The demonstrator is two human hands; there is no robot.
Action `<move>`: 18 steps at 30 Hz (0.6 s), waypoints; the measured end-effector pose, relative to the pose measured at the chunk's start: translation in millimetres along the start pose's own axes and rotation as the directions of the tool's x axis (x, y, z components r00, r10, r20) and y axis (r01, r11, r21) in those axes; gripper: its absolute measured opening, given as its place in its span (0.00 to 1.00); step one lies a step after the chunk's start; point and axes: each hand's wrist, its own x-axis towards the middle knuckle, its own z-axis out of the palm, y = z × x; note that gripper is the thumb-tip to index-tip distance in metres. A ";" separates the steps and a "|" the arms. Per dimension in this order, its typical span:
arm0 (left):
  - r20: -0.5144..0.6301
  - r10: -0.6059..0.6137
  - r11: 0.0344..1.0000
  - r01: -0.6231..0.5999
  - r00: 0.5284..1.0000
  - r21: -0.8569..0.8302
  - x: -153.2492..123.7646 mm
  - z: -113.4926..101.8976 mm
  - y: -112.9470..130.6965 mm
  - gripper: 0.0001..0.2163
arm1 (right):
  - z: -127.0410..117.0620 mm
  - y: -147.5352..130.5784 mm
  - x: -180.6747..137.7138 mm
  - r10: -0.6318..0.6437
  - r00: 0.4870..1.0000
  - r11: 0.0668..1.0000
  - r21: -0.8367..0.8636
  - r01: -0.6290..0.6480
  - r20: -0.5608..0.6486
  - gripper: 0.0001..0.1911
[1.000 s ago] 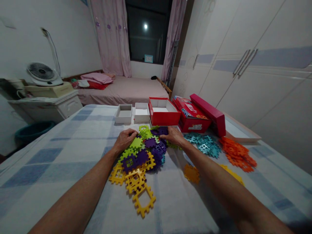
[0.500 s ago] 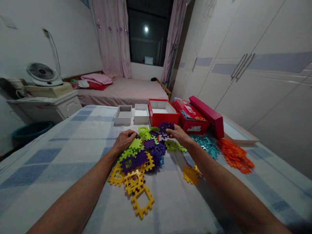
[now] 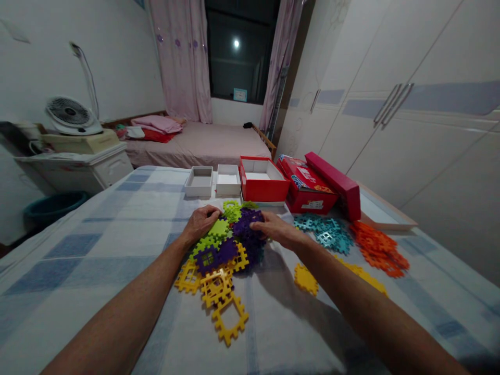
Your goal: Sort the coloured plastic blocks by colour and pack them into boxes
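Observation:
A heap of interlocking plastic tiles lies on the checked blue and white cloth (image 3: pixel 97 250): green tiles (image 3: pixel 219 229), purple tiles (image 3: pixel 216 253) and yellow tiles (image 3: pixel 221 294). My left hand (image 3: pixel 201 221) rests curled on the green tiles at the heap's far left. My right hand (image 3: pixel 273 229) is closed on a bunch of purple tiles (image 3: pixel 246 224) held over the heap's far right side.
Teal tiles (image 3: pixel 324 232), orange tiles (image 3: pixel 377 247) and a few yellow ones (image 3: pixel 307 278) lie to the right. Two white trays (image 3: pixel 199 182), an open red box (image 3: pixel 262 185) and red lids (image 3: pixel 332 182) stand behind. Wardrobe doors stand at the right, a bed and a fan behind.
My right hand lifted purple tiles from near the red box and carried them left, down onto the heap. My left hand has stayed on the green tiles.

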 end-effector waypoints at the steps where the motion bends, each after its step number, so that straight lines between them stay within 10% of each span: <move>1: 0.000 0.004 1.000 -0.004 1.000 -0.002 -0.1 0.2 -0.3 0.17 | 3.7 -2.0 1.8 -0.027 1.000 0.997 -0.075 0.026 -0.010 0.07; 10: -0.009 0.019 1.000 -0.020 1.000 -0.011 0.8 1.7 -4.7 0.16 | 17.2 -12.0 6.9 -0.145 0.989 0.808 -0.580 0.101 -0.030 0.09; 18: -0.006 -0.011 1.000 0.011 1.000 -0.011 0.5 0.9 -0.8 0.16 | 2.9 -4.5 4.2 -0.240 0.952 0.957 -0.209 0.200 -0.191 0.10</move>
